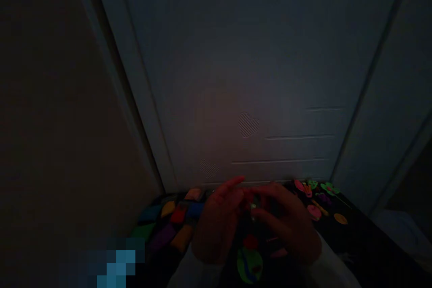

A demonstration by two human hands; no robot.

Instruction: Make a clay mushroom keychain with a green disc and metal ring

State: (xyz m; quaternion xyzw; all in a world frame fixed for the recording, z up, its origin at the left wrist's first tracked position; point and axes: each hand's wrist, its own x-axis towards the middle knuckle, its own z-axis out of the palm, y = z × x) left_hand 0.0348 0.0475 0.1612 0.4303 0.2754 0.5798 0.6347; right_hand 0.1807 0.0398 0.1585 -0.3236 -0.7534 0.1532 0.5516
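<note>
Both of my hands are raised over the dark table, close together at its middle. My left hand [218, 218] has its fingertips bent in toward a small red lump, perhaps modelling clay [248, 196]. From the other side, my right hand [288, 220] pinches at the same lump with thumb and fingers. A small pale bit [253, 207] shows between the fingertips; its kind is too dim to make out. Below the hands lies a green disc [249, 265] with a blue strip across it. A red piece [250, 241] lies at the disc's upper edge.
Several coloured soft blocks, among them a red block [178, 213] and a purple block [162, 236], lie at left. At right are flat shaped pieces, including a pink piece [314, 212] and an orange oval [340, 219]. A pale panel [249, 76] with grooved hearts rises behind the table.
</note>
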